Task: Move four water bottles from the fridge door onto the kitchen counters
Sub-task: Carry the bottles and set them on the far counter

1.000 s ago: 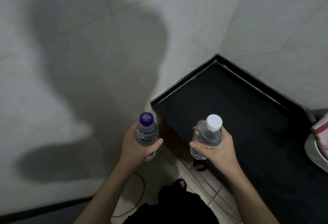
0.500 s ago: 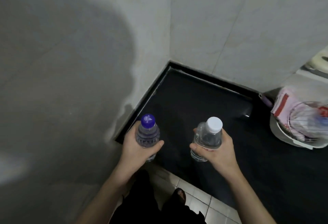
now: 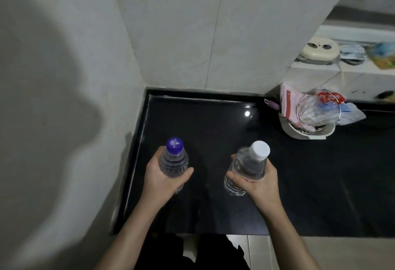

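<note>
Both bottles have shifted from the counter's front edge to above its dark top. Left hand [image 3: 165, 181] wraps the purple-cap bottle [image 3: 174, 161], upright, near the left wall [image 3: 64, 120]. Right hand [image 3: 257, 183] wraps the white-cap bottle [image 3: 248, 168], tilted right. Step in hand: placement on the counter [image 3: 213, 120]. Next, likely: lower each, level the tilted one, release.

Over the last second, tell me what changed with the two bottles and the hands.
The person turned toward the black counter, bringing both bottles from over the floor to above its near-left corner. Nothing was let go: the left hand still grips the purple-capped bottle, the right hand the white-capped bottle. Whether either base touches the counter is unclear.
</note>
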Available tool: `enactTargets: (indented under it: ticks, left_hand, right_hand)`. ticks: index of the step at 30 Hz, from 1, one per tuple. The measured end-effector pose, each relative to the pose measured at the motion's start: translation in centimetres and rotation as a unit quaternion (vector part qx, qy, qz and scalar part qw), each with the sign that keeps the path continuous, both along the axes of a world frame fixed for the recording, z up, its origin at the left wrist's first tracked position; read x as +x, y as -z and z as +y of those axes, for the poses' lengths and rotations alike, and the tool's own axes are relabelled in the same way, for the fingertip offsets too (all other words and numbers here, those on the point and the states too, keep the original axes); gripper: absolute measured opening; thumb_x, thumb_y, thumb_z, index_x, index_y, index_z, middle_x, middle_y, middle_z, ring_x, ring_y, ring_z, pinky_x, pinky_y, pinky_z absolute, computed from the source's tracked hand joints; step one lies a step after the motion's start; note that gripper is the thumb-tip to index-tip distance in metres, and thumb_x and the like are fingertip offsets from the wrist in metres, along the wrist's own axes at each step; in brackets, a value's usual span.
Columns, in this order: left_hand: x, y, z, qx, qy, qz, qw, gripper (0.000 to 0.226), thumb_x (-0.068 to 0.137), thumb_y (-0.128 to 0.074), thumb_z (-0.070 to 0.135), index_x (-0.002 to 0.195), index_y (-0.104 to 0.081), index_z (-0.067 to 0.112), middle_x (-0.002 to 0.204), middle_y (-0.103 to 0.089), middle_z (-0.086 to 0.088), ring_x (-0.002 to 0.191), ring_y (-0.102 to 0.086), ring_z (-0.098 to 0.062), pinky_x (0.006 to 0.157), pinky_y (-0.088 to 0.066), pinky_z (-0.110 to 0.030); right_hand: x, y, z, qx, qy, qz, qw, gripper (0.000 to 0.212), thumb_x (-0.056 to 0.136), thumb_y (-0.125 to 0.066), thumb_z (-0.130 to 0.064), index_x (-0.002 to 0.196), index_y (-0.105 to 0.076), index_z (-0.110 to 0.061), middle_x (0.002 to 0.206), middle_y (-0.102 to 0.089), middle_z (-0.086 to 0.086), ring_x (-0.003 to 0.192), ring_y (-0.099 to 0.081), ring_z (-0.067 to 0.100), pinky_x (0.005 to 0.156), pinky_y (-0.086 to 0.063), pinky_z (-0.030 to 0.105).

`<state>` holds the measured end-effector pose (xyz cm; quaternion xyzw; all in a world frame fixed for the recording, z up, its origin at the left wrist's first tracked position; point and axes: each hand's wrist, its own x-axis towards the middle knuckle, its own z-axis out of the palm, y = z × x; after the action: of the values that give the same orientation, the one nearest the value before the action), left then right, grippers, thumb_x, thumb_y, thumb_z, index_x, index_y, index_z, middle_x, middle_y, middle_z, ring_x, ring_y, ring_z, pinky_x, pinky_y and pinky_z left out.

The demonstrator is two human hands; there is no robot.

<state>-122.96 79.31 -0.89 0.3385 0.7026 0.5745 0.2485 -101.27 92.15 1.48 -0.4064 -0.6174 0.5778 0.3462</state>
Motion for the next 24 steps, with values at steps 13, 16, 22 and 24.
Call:
enactTargets:
  ticks: [13,16,22,24]
  left_hand:
    - [-4.3,3.6,13.6,-0.007,-0.027,-0.011,1.0,0.041,0.056,-0.087,0.034,0.09,-0.063,0.037,0.087,-0.072,0.016,0.081,-0.069,0.0,0.073,-0.05,-0.007]
    - [-5.7,4.8,17.8,-0.006,-0.032,-0.005,0.999,0.046,0.055,-0.086,0.038,0.093,-0.062,0.028,0.089,-0.07,0.01,0.085,-0.068,-0.002,0.077,-0.051,-0.012]
    - [-7.7,7.3,24.6,0.032,-0.046,0.024,0.998,0.047,0.06,-0.087,0.027,0.096,-0.058,0.035,0.092,-0.068,0.012,0.09,-0.067,0.006,0.081,-0.051,-0.009]
    - [-8.2,8.3,26.3,0.047,-0.047,0.025,0.997,0.047,0.062,-0.088,0.016,0.095,-0.058,0.031,0.091,-0.067,0.013,0.087,-0.065,0.009,0.079,-0.05,-0.008]
  right_hand:
    - [-2.4,5.1,13.2,0.015,0.035,-0.019,0.999,0.06,0.056,-0.093,-0.039,0.106,-0.068,-0.018,0.101,-0.077,0.006,0.097,-0.075,0.023,0.082,-0.06,0.025]
    - [-3.4,7.1,17.4,0.032,0.043,-0.02,0.998,0.067,0.058,-0.093,-0.038,0.113,-0.066,-0.01,0.109,-0.075,0.014,0.103,-0.073,0.029,0.091,-0.06,0.041]
    - [-6.1,10.2,24.6,0.061,0.055,-0.023,0.996,0.07,0.061,-0.092,-0.037,0.116,-0.064,-0.003,0.11,-0.074,0.01,0.103,-0.073,0.018,0.09,-0.058,0.027]
    - [-7.2,11.0,26.3,0.065,0.059,-0.02,0.996,0.065,0.061,-0.091,-0.034,0.114,-0.064,-0.005,0.103,-0.074,0.001,0.095,-0.072,0.006,0.083,-0.055,0.016]
